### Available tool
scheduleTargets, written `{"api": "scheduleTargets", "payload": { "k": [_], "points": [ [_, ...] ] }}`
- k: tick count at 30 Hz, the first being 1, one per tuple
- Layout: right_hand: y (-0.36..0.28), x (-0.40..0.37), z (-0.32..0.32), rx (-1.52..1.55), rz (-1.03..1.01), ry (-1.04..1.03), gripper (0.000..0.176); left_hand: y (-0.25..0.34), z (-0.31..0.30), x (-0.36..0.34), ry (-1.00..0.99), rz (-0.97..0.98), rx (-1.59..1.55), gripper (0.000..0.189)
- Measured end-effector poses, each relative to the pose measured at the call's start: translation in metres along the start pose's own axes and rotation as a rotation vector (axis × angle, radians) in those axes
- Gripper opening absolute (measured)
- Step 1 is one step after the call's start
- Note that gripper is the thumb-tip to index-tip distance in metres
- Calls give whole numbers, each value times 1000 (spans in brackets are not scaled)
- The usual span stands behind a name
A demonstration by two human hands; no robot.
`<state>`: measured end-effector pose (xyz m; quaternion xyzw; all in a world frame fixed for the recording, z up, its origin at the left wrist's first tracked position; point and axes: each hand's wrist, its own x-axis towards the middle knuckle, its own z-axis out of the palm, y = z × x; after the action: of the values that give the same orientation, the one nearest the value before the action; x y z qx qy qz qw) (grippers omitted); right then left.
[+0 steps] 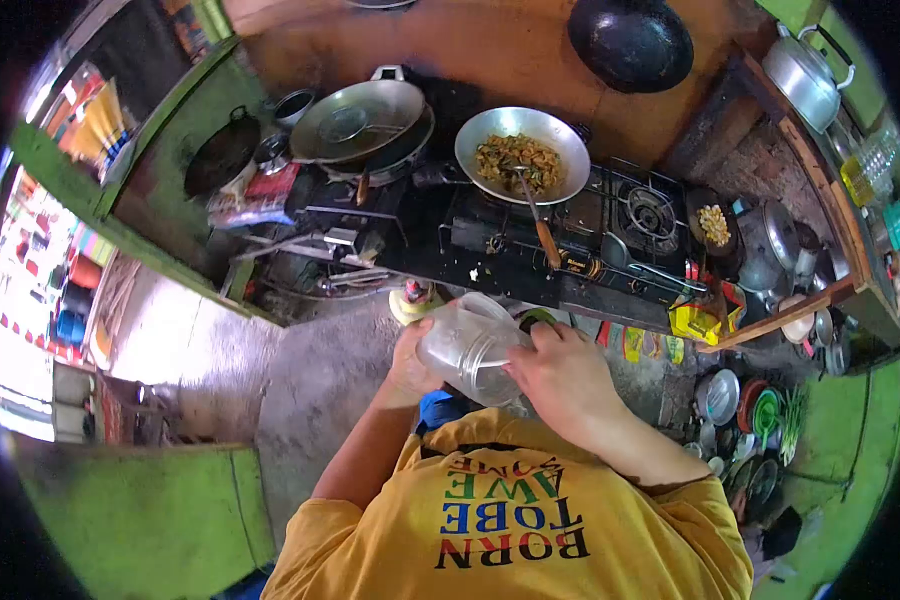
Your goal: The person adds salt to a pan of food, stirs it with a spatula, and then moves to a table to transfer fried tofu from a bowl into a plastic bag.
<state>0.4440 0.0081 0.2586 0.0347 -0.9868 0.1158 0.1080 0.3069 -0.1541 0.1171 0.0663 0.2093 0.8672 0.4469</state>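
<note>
A clear plastic jar [450, 352] with a threaded mouth is held tilted in front of my chest. My left hand [410, 358] is closed round its left side. At the jar's mouth is my right hand [562, 378], its fingers bent; whatever they hold there is too small to make out. A green round thing [536, 317] shows just behind my right hand. Beyond the hands, a metal wok [472, 128] of cooked food [535, 178] sits on the stove [600, 215], with a wooden-handled utensil [546, 240] resting in it.
A large lidded pan [390, 100] stands at the back left. A ladle [630, 258] lies on the stove's right side. A black wok [630, 45] and a kettle [808, 80] are farther back. Dishes [718, 396] stand low at the right.
</note>
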Motion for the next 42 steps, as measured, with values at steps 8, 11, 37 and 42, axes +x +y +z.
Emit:
{"api": "scheduleTargets", "payload": {
  "k": [8, 11, 37, 42],
  "points": [
    [24, 118, 15, 236, 234, 84, 10, 106, -36, 102, 8, -110, 97, 55],
    [24, 148, 16, 353, 248, 165, 12, 134, -49, 131, 60, -317, -34, 54],
    [119, 186, 40, 389, -49, 44, 10, 125, -42, 239, 129, -621, 99, 52],
    [163, 183, 50, 992, 528, -31, 12, 119, -58, 239, 189, -628, 264, 56]
  ]
}}
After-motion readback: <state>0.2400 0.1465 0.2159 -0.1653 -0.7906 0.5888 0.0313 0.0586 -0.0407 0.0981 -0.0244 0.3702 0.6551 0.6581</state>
